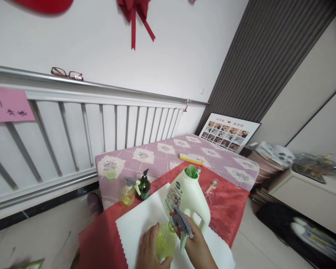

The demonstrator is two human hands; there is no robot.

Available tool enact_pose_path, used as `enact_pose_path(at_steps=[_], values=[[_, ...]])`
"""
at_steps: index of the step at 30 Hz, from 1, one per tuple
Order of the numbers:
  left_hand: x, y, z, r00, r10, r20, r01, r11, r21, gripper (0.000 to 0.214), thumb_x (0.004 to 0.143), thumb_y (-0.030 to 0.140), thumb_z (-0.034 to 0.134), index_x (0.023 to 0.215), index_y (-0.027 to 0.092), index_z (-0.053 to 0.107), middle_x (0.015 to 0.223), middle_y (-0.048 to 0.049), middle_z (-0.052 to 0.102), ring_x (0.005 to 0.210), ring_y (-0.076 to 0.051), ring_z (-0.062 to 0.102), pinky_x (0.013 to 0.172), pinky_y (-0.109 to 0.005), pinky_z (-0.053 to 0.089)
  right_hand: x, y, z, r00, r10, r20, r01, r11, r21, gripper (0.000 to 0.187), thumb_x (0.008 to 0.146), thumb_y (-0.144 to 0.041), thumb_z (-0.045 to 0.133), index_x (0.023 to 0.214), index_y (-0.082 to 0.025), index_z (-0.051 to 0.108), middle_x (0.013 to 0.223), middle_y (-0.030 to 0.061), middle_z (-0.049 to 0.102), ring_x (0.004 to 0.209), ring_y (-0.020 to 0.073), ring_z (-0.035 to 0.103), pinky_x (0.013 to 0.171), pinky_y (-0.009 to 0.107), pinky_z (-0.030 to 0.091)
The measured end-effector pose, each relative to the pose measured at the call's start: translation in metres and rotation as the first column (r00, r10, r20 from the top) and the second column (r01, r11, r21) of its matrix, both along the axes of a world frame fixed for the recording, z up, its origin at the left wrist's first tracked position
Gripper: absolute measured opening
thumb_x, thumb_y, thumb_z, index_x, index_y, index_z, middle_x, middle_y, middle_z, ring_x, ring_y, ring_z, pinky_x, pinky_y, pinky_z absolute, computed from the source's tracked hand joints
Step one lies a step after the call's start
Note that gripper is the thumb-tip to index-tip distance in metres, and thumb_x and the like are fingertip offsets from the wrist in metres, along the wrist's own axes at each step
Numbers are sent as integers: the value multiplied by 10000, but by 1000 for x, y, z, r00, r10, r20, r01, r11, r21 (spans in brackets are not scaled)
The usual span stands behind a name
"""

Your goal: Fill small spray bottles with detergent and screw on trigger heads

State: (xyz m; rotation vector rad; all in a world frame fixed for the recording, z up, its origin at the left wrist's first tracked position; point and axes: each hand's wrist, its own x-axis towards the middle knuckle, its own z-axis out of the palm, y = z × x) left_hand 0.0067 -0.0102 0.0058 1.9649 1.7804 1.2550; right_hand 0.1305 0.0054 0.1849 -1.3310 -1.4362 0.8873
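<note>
Jug (188,198) stands just beyond the right fingers (195,227), blocking straight ahead. Pump bottle (144,188) and spray bottle (128,194) obstruct far left. We could pass over bare white mat (137,226) left of jug, or red cloth (231,209) to its right.

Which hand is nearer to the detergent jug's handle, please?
Right: the right hand, on the grey spray head, is in front of the jug's handle; the left hand, on the yellow-green spray bottle, is farther to the left.
</note>
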Motion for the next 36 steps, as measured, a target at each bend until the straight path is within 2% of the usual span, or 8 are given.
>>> enact_pose_path(at_steps=[6, 11, 16, 21, 23, 31, 36], values=[[0, -1, 3, 999, -20, -28, 19, 998, -58, 814, 571, 185, 606, 1365, 96, 451, 1335, -159, 619, 1235, -305, 558, 1084, -437, 442, 0, -2, 0, 999, 52, 15, -52, 998, -25, 404, 734, -509, 721, 1012, -219, 757, 946, 109, 786, 885, 279, 723, 829, 427, 600], [-3, 1, -3, 1000, -12, -23, 12, 1000, -21, 828, 573, 180, 603, 1379, 111, 429, 1350, -152, 613, 1243, -294, 555, 1085, -429, 437, 0, -4, 6, 996, 67, 58, -66, 998, -22, 385, 728, -496, 726, 1009, -235, 760, 918, 101, 792, 894, 281, 729, 857, 430, 592], [-10, 4, -7, 985, -124, -118, 122, 992, -22, 822, 606, 243, 618, 1394, 121, 422, 1349, -138, 621, 1223, -292, 580, 1048, -415, 477, 5, -3, 7, 989, 133, 60, -130, 990, -46, 407, 748, -484, 717, 1063, -228, 744, 952, 114, 786, 925, 292, 727, 872, 446, 584], [-5, 0, 3, 996, -30, -88, 25, 998, -56, 812, 574, 183, 583, 1371, 107, 447, 1352, -149, 613, 1239, -300, 560, 1077, -444, 442, 11, -2, 8, 957, 257, 135, -252, 966, -54, 324, 821, -406, 661, 1083, -224, 718, 1044, 119, 729, 979, 277, 699, 918, 424, 549], [-4, 0, 5, 995, -56, -88, 51, 997, -60, 808, 585, 190, 585, 1376, 110, 442, 1345, -147, 617, 1237, -299, 562, 1075, -452, 443, 13, -1, 10, 945, 279, 172, -275, 960, -47, 300, 841, -377, 637, 1091, -224, 701, 1039, 110, 701, 962, 265, 687, 905, 410, 546], [-16, 3, -7, 981, -168, -96, 159, 983, -92, 825, 622, 248, 636, 1408, 134, 415, 1390, -140, 588, 1251, -303, 560, 1075, -456, 456, 13, 1, 32, 870, 343, 354, -328, 939, -106, 228, 814, -321, 662, 1006, -199, 660, 922, 74, 646, 907, 268, 639, 809, 393, 536], [-18, 4, -5, 976, -178, -125, 167, 981, -97, 862, 617, 250, 655, 1430, 149, 386, 1387, -134, 592, 1251, -308, 561, 1067, -455, 470, 14, 2, 45, 812, 383, 441, -365, 922, -128, 179, 809, -268, 650, 976, -206, 663, 921, 69, 654, 887, 264, 630, 810, 395, 520]])
